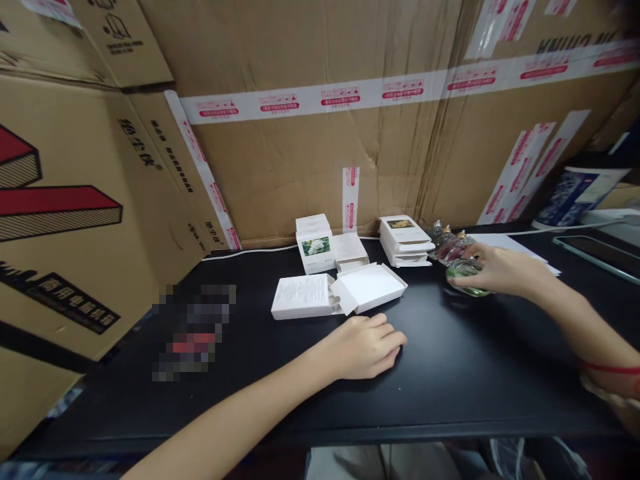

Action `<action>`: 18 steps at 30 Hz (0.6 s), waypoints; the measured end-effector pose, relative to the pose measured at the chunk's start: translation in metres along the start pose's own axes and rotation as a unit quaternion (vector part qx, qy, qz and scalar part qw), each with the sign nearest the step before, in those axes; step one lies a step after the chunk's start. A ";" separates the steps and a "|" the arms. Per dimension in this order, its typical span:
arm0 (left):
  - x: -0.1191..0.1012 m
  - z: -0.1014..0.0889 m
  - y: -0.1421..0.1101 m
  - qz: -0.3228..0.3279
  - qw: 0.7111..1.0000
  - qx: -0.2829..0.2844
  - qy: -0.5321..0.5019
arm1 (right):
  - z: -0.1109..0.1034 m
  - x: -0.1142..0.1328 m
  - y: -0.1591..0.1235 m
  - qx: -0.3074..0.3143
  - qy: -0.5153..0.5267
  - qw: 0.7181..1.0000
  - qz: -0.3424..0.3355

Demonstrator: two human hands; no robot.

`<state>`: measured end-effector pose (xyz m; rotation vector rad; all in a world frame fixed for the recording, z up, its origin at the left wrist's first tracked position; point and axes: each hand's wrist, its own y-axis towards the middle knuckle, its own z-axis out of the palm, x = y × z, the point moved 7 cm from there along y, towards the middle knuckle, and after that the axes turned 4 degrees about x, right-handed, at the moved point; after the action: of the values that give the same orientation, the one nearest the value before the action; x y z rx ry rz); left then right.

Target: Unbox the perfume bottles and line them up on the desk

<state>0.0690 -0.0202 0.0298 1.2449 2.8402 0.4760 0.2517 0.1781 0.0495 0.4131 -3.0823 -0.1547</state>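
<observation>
My left hand (pixel 371 347) rests on the black tabletop with its fingers curled in; nothing shows in them. Just beyond it lie two white cartons, a text-printed carton (pixel 303 295) and a blank-faced carton (pixel 373 288) with an end flap out. Over on the right, my right hand (pixel 495 268) has its fingers closed around a clear rounded container with green contents (pixel 467 283), which is at the tabletop. Behind that are similar clear containers, a dark red one (pixel 450 248) and a darker one (pixel 437 232), with small metallic tops.
White boxes with flower pictures stand behind: a white-flower box (pixel 316 247) and a yellow-flower box (pixel 404 233). A phone (pixel 603 257) and white paper (pixel 507 247) lie right. Cardboard walls (pixel 310 160) enclose the back and left. A pixelated patch (pixel 195 343) hides items.
</observation>
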 end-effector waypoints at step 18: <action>-0.002 -0.003 -0.003 0.012 1.000 -0.007 -0.001 | -0.001 0.032 -0.008 -0.022 0.229 0.954 -0.194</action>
<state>0.0678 -0.0244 0.0314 1.2771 2.8189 0.4932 0.2229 0.1621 0.0500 0.9060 -2.5106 -0.1140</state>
